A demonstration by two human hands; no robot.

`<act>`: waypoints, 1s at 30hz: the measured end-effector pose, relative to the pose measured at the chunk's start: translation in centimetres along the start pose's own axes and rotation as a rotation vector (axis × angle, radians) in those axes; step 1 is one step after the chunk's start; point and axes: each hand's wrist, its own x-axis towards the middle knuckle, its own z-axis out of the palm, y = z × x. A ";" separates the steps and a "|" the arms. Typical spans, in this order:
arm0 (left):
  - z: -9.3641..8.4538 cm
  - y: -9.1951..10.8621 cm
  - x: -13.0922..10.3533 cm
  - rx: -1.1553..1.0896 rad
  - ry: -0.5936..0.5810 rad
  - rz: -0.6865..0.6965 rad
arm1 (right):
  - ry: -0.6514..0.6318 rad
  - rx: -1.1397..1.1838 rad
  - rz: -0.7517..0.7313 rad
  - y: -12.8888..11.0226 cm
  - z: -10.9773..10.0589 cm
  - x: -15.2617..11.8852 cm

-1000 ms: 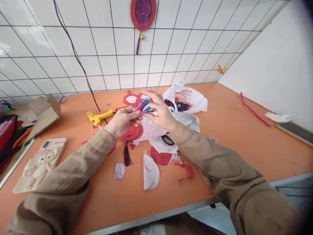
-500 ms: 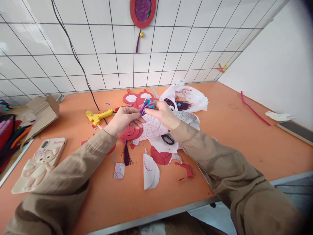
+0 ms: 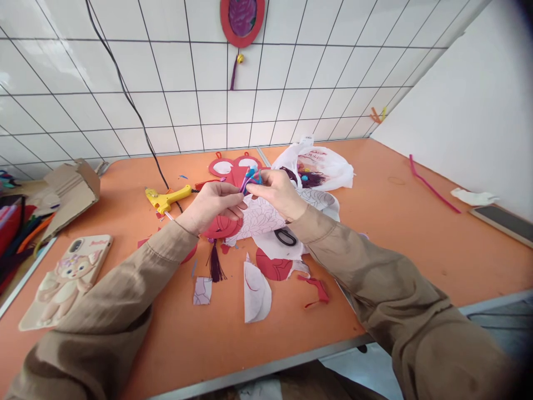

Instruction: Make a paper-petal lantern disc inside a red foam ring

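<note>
My left hand (image 3: 219,203) has the low end of the purple-blue cloth (image 3: 252,175) pinched between thumb and fingers; my right hand (image 3: 281,191) pinches its upper, bunched part. The cloth is up off the table (image 3: 316,344), beyond the scissors (image 3: 286,237) and a bit left of them. To work it well, I'd hold the left pinch firm as the anchor, let the right make small, even gathers, and go light, since thin shiny stuff likely slips and springs open. Exact folds: can't tell, fingers hide them. Further out: patterned sheet (image 3: 260,218) just left of the scissors, tassel (image 3: 215,261) left and nearer me, glue gun (image 3: 169,199) well left, bag (image 3: 328,166) beyond. I'd hold the wrists clear of the loose pieces below so nothing snags or shifts.
</note>
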 end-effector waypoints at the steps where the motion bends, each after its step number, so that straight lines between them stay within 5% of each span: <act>1: 0.1 -0.1 0.0 0.024 0.004 0.019 | -0.001 -0.011 -0.004 0.1 0.0 0.0; 11: 1.0 -0.8 0.2 0.145 0.110 0.075 | -0.046 0.032 0.003 0.5 0.2 0.1; 30: 1.0 -1.1 0.3 0.213 0.113 0.106 | -0.112 0.018 -0.048 0.7 0.1 0.3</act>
